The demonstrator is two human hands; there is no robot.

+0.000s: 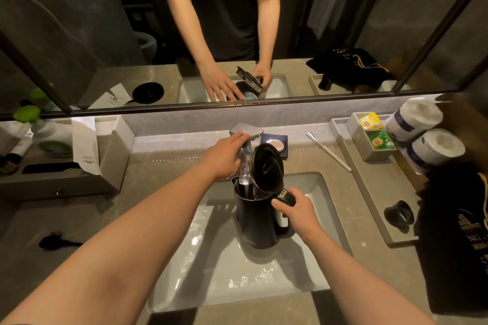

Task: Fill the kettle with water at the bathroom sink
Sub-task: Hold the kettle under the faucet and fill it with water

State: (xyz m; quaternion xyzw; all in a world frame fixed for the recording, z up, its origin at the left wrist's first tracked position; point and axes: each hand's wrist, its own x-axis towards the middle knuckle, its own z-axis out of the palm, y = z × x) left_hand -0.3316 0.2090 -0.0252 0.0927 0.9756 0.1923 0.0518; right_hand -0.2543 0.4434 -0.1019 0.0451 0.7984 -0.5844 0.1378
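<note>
A black electric kettle [254,221] stands upright in the white sink basin [219,266], its lid [267,165] hinged open. My right hand [297,212] is closed around the kettle's handle. My left hand [225,157] rests on the chrome faucet [249,132], fingers laid over its lever. A stream of water [244,169] runs from the spout down into the kettle's open mouth. Water drops lie on the basin floor.
A soap dish [277,144] and a white toothbrush [328,152] lie behind the sink. A tray [369,192] at right holds tea bags, toilet rolls [422,132] and a black ring. A black bag [454,232] sits far right. An organiser [113,158] stands left.
</note>
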